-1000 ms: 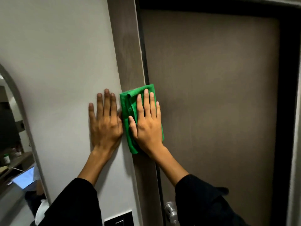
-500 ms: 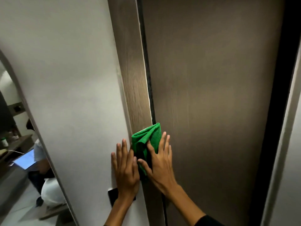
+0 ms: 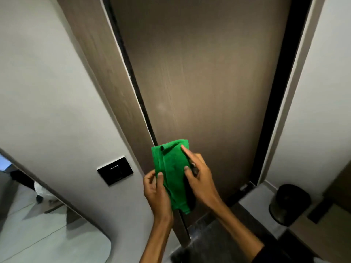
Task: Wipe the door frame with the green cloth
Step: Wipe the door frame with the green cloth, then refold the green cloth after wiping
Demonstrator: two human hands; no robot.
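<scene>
The folded green microfibre cloth (image 3: 173, 173) is held off the brown wood-grain door frame (image 3: 106, 76), pinched at its edge by the left hand (image 3: 155, 188) and gripped by the right hand (image 3: 199, 179). A clean face is best turned outward, then pressed flat before stroking.

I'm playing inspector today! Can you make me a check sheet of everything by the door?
Surface: brown door frame beside a closed brown door; grey wall to its left.
Job's things: green cloth, folded, held up in front of the frame.
Clutter: dark bin on the floor, lower right.
Hands: left hand pinches the cloth's left edge; right hand grips its right side.
Cables: nothing seen.
Surroundings: black wall switch; dark floor mat below the door.
</scene>
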